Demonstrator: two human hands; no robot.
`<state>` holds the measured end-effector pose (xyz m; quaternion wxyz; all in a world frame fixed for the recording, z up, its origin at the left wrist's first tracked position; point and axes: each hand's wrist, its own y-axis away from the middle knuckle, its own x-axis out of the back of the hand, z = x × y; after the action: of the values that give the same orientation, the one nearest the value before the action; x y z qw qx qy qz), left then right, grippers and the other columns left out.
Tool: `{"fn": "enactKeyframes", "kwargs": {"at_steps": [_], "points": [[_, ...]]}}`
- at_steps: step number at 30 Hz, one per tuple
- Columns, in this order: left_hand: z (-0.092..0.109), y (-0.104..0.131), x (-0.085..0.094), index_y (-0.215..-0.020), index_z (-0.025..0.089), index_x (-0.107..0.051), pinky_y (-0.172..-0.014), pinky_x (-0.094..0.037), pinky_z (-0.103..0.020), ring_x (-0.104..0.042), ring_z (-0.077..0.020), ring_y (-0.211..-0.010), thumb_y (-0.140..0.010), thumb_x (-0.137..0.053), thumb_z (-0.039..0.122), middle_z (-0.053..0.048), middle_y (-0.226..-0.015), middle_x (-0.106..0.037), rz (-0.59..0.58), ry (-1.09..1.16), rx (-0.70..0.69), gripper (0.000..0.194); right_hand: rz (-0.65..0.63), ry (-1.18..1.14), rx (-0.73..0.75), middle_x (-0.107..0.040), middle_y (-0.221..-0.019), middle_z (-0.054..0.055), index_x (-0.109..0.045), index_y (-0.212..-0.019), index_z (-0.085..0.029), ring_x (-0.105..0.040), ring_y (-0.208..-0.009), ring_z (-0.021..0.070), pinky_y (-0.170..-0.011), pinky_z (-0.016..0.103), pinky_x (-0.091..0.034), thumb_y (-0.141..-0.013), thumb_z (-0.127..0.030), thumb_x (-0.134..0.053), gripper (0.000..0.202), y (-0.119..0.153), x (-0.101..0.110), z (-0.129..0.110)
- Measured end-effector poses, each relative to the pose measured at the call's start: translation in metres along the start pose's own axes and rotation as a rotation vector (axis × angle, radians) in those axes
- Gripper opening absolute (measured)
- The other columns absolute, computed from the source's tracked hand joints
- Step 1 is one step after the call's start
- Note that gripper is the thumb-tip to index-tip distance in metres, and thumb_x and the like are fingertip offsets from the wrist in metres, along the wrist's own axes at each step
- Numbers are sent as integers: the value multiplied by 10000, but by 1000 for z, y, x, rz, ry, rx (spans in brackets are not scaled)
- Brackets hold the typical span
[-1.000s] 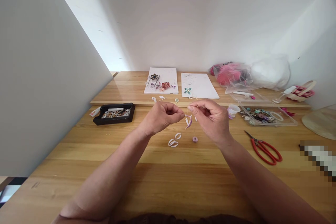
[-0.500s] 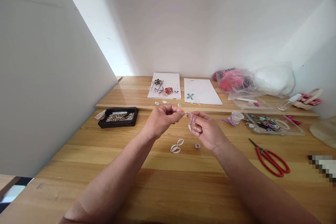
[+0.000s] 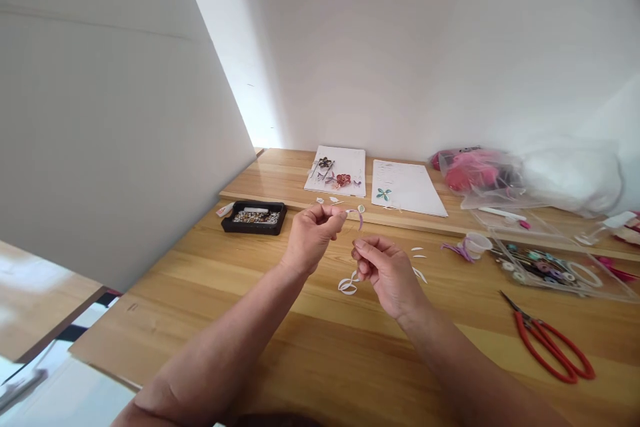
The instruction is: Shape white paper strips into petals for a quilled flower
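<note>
And the right hand (image 3: pixel 387 273) has dropped below the left hand (image 3: pixel 313 237), now apart! Mid-frame, the left pinches the purple strip (image 3: pixel 361 221), curling above the right's fingertips; their grip, I can't tell.

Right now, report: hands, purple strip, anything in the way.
Left hand pinching curved purple strip. Right hand close below, pinched shut, contents too small to tell. Scissors off right, out of the way.
</note>
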<state>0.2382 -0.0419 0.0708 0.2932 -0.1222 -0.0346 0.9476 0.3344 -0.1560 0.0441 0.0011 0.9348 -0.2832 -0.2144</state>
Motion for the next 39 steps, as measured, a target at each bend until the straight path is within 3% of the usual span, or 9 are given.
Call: {"fn": "enactKeyframes", "kwargs": {"at_steps": [6,10,15,20,30,39], "points": [[-6,13,10,-703,145,-680,-528,-388,-202,-464,-62,-549,-709,-792,330,14,-662,-610,110,-6,-17,216,-40,315,183,-637,-649,-6,-670,-713,-181,-503,-459,85,-459,240,-425,-786,-399,-758,246,7,-3,7],[-10,19,16,-708,145,-678,-534,-385,-202,-464,-63,-550,-705,-791,327,16,-648,-604,119,-15,9,215,-42,587,352,-556,-586,-30,-648,-717,-192,-452,-485,91,-456,235,-361,-854,-342,-682,206,14,-3,5],[-17,22,22,-692,140,-673,-527,-379,-208,-458,-68,-551,-675,-812,356,9,-655,-608,63,-41,79,257,15,868,683,-618,-672,-4,-687,-795,-211,-519,-587,124,-570,270,-431,-876,-246,-661,91,15,3,-2],[-22,26,24,-665,141,-667,-526,-371,-220,-437,-71,-532,-675,-810,378,19,-606,-580,-64,-139,145,277,58,1021,850,-572,-643,-9,-724,-828,-229,-496,-582,133,-596,291,-428,-893,-251,-662,93,7,13,-10],[-25,33,23,-711,136,-692,-522,-334,-225,-445,-73,-536,-687,-796,374,14,-618,-593,-228,-192,256,260,44,997,793,-566,-620,-16,-753,-852,-220,-453,-553,117,-562,278,-380,-890,-276,-678,101,2,16,-10],[-27,32,26,-722,142,-691,-520,-309,-233,-425,-67,-521,-686,-823,377,17,-599,-575,-291,-68,306,271,32,764,489,-487,-536,-48,-762,-798,-211,-338,-500,95,-487,265,-274,-821,-357,-735,150,-8,19,-3]]}}
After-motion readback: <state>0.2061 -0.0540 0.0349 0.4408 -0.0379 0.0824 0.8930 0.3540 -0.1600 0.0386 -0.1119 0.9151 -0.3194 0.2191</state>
